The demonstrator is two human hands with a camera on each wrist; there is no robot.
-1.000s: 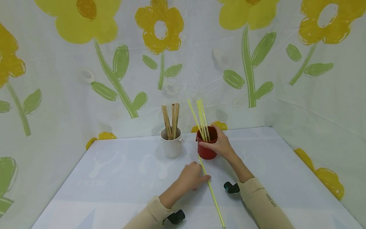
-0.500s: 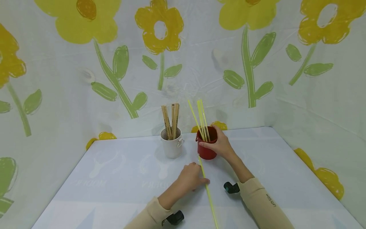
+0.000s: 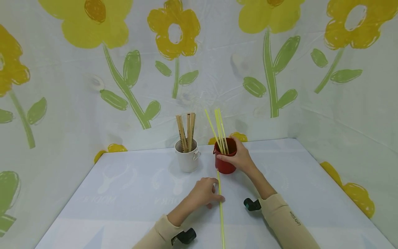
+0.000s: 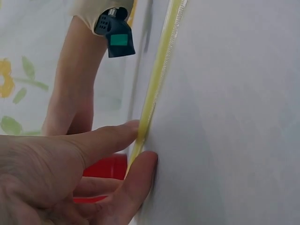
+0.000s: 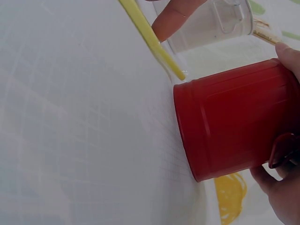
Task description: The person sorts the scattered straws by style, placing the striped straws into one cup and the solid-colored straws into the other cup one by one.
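Observation:
A yellow drinking straw [image 3: 222, 221] in a clear wrapper runs along the table, its far end close to the base of a small red bucket [image 3: 224, 166]. My left hand [image 3: 202, 192] pinches this straw between thumb [image 4: 126, 133] and a curled finger [image 4: 143, 171]. The red bucket stands upright with several yellow straws [image 3: 218, 129] leaning in it. My right hand [image 3: 240, 157] grips it around the upper part, thumb on the near side. In the right wrist view the bucket [image 5: 234, 119] appears sideways and hides part of that hand.
A small white bucket [image 3: 186, 162] with several tan printed sticks [image 3: 186, 131] stands left of the red one. Behind the white table [image 3: 124, 193] hangs a flower-patterned cloth [image 3: 214, 69]. Black wrist cameras [image 3: 252, 204] sit by the sleeves.
My left hand has shifted slightly left. The straw's near end has swung left, so the straw points more directly towards me. My right hand and the red bucket have stayed in place.

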